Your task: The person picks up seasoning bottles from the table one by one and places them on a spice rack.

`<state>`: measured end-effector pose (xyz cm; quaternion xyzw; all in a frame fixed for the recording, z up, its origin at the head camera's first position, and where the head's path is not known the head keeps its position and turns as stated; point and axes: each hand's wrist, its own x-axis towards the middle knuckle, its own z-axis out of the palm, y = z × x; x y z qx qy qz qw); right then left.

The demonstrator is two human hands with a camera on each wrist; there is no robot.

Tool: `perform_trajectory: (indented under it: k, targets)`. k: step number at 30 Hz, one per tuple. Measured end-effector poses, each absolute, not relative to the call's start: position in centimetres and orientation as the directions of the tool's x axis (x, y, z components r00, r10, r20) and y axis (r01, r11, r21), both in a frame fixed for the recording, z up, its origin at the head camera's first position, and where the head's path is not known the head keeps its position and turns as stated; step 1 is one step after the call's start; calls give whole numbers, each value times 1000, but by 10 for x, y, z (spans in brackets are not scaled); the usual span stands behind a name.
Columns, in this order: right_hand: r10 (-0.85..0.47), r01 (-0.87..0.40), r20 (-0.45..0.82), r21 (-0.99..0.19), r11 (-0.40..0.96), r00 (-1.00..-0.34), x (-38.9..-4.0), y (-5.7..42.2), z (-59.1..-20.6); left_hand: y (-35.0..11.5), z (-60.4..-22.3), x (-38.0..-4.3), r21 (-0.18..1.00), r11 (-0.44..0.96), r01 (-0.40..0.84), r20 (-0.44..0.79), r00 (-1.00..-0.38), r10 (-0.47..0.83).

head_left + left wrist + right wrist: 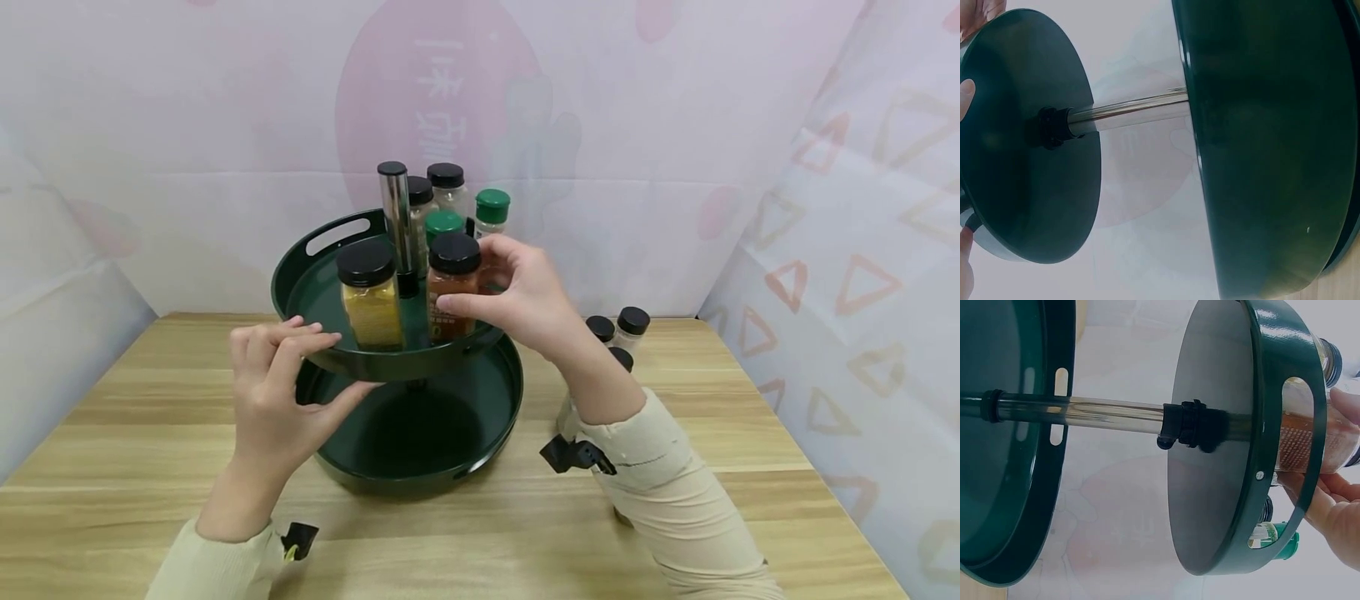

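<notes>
In the right hand [525, 292]: one orange-brown spice jar [450, 283], pinched with the thumb across the near face and the fingers round the right side. Upright, over the near right part of the upper tray [408, 367], inside the rim. Can't tell contact from a small gap under the base, so imo best to treat as not fully set down yet.

In the left hand [270, 396]: the near left rim of that same tray, thumb underneath, fingers over the edge, just beside the yellow jar [372, 315]. Solid brace against tipping, I'd-bet-money level. Just don't push up with the thumb, or risk tilting the whole load.

For the jar: go straight down, flat base first, no dragging. Leave some gap to the yellow jar, and watch the nearer green-capped jar [444, 223] close behind. Tight spot, so probably worth aiming for one clean landing rather than shuffling afterwards. Handy check from the right wrist view: look through the slotted side wall [1319, 425] for a base square on the tray.

Letting go: ease the thumb off first, then slip the fingers out upward, clear of the farther green-capped jar [492, 218]. Brace the rim until then. On the way back, lift high over the black-capped jars [633, 321] on the tabletop [112, 433]; probably easy to clip with that cream sleeve [645, 450].
</notes>
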<state>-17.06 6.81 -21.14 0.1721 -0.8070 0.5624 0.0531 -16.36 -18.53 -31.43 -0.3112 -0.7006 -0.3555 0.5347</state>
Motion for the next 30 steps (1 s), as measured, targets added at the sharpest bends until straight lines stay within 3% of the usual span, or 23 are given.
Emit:
perform_trajectory:
  k: [30]
  targets:
    - [-273,-329,244,-886,328,-930,-169,69,-209,-185,-315,-164,162,563,811,970,-236,61]
